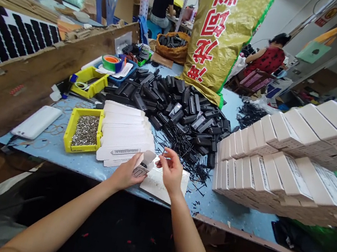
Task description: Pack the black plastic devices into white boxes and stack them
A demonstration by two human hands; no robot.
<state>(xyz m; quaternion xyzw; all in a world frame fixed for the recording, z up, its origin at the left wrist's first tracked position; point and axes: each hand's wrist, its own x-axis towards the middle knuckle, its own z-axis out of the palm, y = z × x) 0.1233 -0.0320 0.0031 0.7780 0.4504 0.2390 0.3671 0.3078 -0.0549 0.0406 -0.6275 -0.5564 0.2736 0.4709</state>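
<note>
My left hand (125,173) is closed around a small white carton box (144,164) with its end flap open, held just above the near edge of the blue table (232,209). My right hand (171,171) sits beside the box's open end, fingers pinched on something I cannot make out. Under both hands lies a flat white sheet (157,187). A stack of flat white box blanks (123,133) lies just left of the hands. Behind them spreads a heap of black plastic parts (175,105) and thin black ties (183,150).
A yellow tray of small metal screws (85,130) and a white lid (37,121) lie at the left. Rows of closed white boxes (278,171) fill the right. A yellow sack (223,36), a tape roll (111,63) and a wooden board (34,72) stand behind. Other people sit further back.
</note>
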